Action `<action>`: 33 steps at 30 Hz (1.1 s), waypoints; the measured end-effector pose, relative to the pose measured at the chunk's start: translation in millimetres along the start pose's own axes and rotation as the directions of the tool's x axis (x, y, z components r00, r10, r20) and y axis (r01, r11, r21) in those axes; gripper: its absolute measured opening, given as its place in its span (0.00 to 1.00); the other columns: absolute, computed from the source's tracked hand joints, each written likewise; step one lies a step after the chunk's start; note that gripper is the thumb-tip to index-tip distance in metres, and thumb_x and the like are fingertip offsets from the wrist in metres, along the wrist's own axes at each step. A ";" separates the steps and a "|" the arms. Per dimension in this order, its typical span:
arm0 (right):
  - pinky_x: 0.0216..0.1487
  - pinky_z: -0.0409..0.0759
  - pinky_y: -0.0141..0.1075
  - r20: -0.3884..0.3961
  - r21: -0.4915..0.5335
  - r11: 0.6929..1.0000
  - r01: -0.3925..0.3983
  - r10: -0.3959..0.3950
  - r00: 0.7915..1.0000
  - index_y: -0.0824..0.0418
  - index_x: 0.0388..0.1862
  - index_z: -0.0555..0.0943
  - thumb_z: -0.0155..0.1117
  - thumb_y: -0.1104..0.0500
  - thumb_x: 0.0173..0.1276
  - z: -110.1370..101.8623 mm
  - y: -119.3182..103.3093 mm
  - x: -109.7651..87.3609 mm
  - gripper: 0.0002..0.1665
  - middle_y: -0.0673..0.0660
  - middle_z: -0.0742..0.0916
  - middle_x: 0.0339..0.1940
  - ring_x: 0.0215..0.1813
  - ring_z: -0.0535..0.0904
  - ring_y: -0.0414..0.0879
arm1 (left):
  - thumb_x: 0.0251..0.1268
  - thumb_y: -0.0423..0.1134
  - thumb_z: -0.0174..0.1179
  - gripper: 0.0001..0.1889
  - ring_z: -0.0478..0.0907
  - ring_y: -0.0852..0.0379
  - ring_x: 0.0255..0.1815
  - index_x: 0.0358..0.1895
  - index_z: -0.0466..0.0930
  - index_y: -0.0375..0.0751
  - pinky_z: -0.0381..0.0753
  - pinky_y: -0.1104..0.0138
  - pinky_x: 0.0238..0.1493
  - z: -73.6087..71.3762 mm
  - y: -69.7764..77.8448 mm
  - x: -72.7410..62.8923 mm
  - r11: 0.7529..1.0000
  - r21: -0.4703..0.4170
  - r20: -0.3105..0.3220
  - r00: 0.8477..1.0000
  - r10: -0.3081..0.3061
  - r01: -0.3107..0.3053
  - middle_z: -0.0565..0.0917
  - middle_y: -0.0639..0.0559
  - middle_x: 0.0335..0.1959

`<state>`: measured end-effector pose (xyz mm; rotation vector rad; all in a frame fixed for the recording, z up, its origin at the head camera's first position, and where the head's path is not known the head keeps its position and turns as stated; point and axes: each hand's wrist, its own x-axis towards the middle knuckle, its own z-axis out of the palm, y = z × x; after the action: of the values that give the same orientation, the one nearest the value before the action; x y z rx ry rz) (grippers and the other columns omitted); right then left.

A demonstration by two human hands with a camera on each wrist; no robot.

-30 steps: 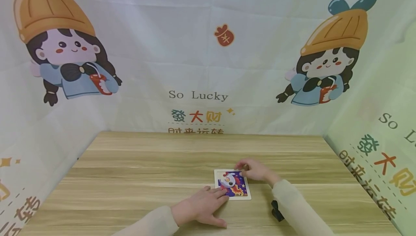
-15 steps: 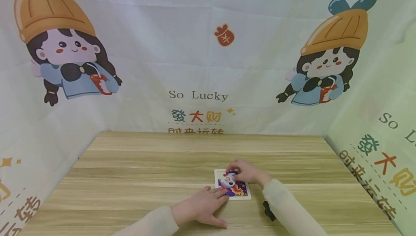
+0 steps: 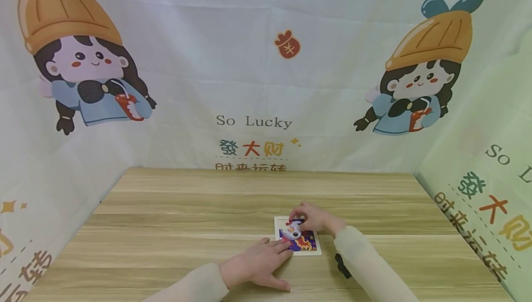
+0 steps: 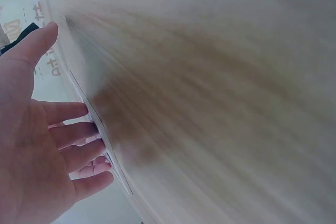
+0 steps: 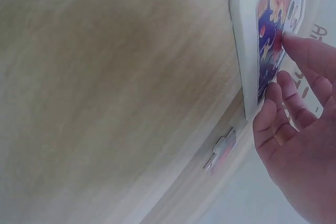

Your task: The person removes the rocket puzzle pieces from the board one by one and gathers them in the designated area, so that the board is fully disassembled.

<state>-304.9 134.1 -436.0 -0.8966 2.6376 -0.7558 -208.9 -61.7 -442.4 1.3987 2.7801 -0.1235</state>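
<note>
A small square jigsaw puzzle with a pale frame lies on the wood-grain table. Its picture shows a white-faced creature on a starry purple ground; a cream patch shows at the upper left. My left hand lies with fingers straight, their tips on the puzzle's lower left part. My right hand reaches over the upper edge, thumb and curled fingers pinching at a puzzle piece there, largely hidden by the fingers. In the right wrist view the right thumb meets the picture, and the other fingers bend close to the frame.
A small flat thing with a rounded tab lies on the table beyond the frame in the right wrist view. A black object shows beside the right sleeve. Printed cloth hangs behind and at both sides of the table.
The right hand has shifted left along the puzzle's top edge, from its upper right corner onto the picture, then stayed. The left hand and the frame have kept their places.
</note>
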 end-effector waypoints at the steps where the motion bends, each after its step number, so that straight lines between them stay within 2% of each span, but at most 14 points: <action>1: 0.41 0.69 0.44 0.003 -0.003 1.000 0.004 -0.004 1.000 0.57 0.40 0.77 0.63 0.69 0.48 -0.1 0.3 0.6 0.17 0.54 0.72 0.37 0.40 0.69 0.49 | 0.51 0.70 0.44 0.40 0.60 0.53 0.61 0.60 0.65 0.43 0.63 0.56 0.54 0.0 -0.1 0.2 1.000 0.001 -0.002 1.000 0.001 -0.001 0.65 0.48 0.61; 7: 0.39 0.69 0.43 0.014 -0.001 1.000 0.003 -0.003 1.000 0.57 0.38 0.77 0.63 0.70 0.47 0.1 2.3 3.0 0.18 0.54 0.72 0.36 0.38 0.68 0.48 | 0.50 0.71 0.45 0.40 0.60 0.52 0.60 0.59 0.66 0.44 0.65 0.57 0.52 0.0 -0.1 2.1 1.000 -0.010 -0.023 1.000 -0.009 0.009 0.63 0.46 0.62; 12: 0.40 0.69 0.44 0.017 0.006 1.000 -0.017 0.017 1.000 0.56 0.38 0.76 0.63 0.70 0.46 -1.1 1.6 2.9 0.19 0.55 0.72 0.38 0.39 0.69 0.48 | 0.48 0.72 0.46 0.37 0.61 0.51 0.59 0.54 0.67 0.47 0.67 0.55 0.49 1.4 -0.9 5.5 1.000 -0.011 -0.056 0.998 -0.017 0.017 0.63 0.47 0.62; 16: 0.42 0.69 0.45 0.016 0.029 0.999 -0.015 0.015 1.000 0.57 0.40 0.75 0.63 0.70 0.47 -1.2 0.5 2.3 0.19 0.55 0.73 0.40 0.41 0.69 0.50 | 0.48 0.72 0.46 0.35 0.61 0.52 0.59 0.50 0.67 0.49 0.66 0.53 0.48 2.6 -2.6 8.5 1.000 -0.016 -0.056 0.998 -0.025 0.024 0.65 0.48 0.61; 20: 0.42 0.70 0.44 0.008 0.055 0.998 0.012 -0.012 1.000 0.58 0.41 0.74 0.63 0.70 0.48 -0.2 2.1 2.3 0.19 0.55 0.75 0.40 0.41 0.70 0.49 | 0.47 0.72 0.46 0.34 0.61 0.52 0.58 0.49 0.67 0.50 0.66 0.53 0.48 3.1 -3.2 11.0 0.999 -0.023 -0.041 0.998 -0.037 0.036 0.66 0.49 0.61; 27: 0.44 0.70 0.44 -0.024 0.136 0.989 0.061 -0.059 0.998 0.61 0.41 0.73 0.60 0.73 0.50 0.4 9.0 0.8 0.18 0.55 0.77 0.38 0.42 0.72 0.50 | 0.46 0.73 0.46 0.35 0.62 0.52 0.58 0.49 0.67 0.50 0.65 0.53 0.49 3.6 -3.1 13.2 0.999 0.013 -0.038 0.998 -0.043 0.044 0.66 0.50 0.60; 33: 0.38 0.71 0.40 -0.045 0.129 0.985 0.114 -0.109 0.993 0.63 0.41 0.74 0.56 0.74 0.53 -0.3 12.6 -0.5 0.16 0.54 0.76 0.32 0.36 0.72 0.46 | 0.46 0.74 0.45 0.35 0.63 0.52 0.57 0.48 0.67 0.51 0.66 0.54 0.48 4.1 -3.0 14.0 0.998 0.044 -0.050 0.998 -0.036 0.039 0.67 0.51 0.59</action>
<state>-310.9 143.1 -442.6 -1.0085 2.5515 -0.9713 -219.7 -52.6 -447.2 1.3780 2.8619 -0.1556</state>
